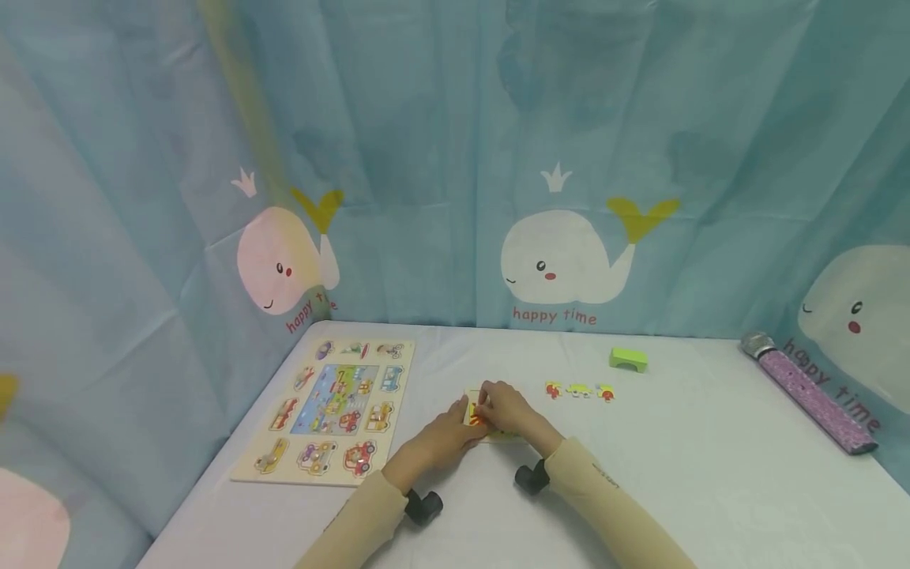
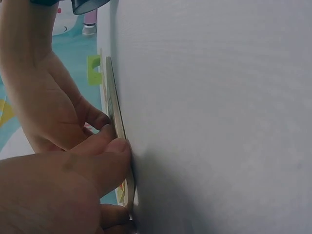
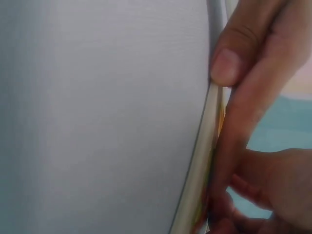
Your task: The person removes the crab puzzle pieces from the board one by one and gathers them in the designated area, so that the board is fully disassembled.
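Seemingly wooden board [image 3: 201,156]; pale-edged, thin

Head view looks forward-down; close wrist views share both hands [image 1: 442,439] [image 1: 508,408].

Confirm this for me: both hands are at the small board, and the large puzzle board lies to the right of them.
Not quite: the large puzzle board lies to the left of the left hand and right hand, as the head view shows.
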A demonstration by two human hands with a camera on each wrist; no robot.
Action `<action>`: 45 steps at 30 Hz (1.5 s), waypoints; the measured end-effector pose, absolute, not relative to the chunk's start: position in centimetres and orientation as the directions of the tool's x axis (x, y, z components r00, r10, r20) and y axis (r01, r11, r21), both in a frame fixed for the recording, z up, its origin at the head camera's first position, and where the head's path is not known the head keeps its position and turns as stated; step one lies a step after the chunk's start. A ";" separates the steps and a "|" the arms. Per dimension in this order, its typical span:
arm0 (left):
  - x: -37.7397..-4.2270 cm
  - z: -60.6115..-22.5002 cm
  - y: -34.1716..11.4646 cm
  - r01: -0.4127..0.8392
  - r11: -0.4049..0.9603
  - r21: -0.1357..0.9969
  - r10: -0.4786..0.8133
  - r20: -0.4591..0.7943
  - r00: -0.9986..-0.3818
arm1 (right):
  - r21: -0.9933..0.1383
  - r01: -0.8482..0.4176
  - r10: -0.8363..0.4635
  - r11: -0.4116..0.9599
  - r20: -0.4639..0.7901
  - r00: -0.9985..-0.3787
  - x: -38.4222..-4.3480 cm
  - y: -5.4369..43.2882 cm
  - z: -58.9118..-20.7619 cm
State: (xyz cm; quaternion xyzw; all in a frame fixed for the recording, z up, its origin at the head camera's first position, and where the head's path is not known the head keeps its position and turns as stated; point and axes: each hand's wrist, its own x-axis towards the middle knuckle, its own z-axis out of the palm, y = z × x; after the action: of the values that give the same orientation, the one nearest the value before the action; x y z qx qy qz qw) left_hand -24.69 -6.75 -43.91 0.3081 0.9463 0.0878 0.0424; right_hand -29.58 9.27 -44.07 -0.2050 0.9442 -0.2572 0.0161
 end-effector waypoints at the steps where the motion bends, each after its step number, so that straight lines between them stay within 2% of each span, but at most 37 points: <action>1: -24.7 -43.9 -6.7 0.579 0.793 0.191 0.593 -0.023 -0.805 | -0.499 -0.380 -0.397 0.779 0.077 -0.914 -29.5 9.3 -44.1; 10: -24.9 -44.5 -6.6 0.582 0.789 0.196 0.596 -0.018 -0.803 | -0.647 -0.330 -0.377 0.687 0.070 -0.924 -29.7 10.4 -44.4; 15: -24.8 -44.6 -6.5 0.547 0.802 0.240 0.574 -0.055 -0.817 | -0.721 -0.302 -0.367 0.624 0.072 -0.928 -30.1 11.3 -44.4; 23: -24.4 -44.6 -6.2 0.484 0.824 0.295 0.532 -0.106 -0.840 | -0.799 -0.130 -0.247 0.587 -0.024 -0.969 -30.9 15.0 -43.5; 31: -24.5 -44.2 -6.7 0.487 0.823 0.292 0.529 -0.082 -0.845 | -0.782 0.047 -0.111 0.621 -0.147 -0.983 -31.3 20.9 -42.0; 36: -24.7 -44.4 -7.0 0.466 0.825 0.320 0.519 -0.102 -0.849 | -0.750 0.110 -0.080 0.652 -0.212 -0.974 -30.9 22.9 -42.3; 45: -25.0 -44.4 -6.8 0.449 0.802 0.394 0.521 -0.094 -0.848 | -0.737 0.030 -0.130 0.675 -0.159 -0.979 -30.5 23.4 -43.7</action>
State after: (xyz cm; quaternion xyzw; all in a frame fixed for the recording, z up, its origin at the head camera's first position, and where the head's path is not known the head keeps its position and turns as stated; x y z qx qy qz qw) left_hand -25.04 -6.83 -44.39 0.2570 0.9440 0.1819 0.0991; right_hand -30.47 23.43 -43.67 -0.0275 0.9098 -0.4019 0.0996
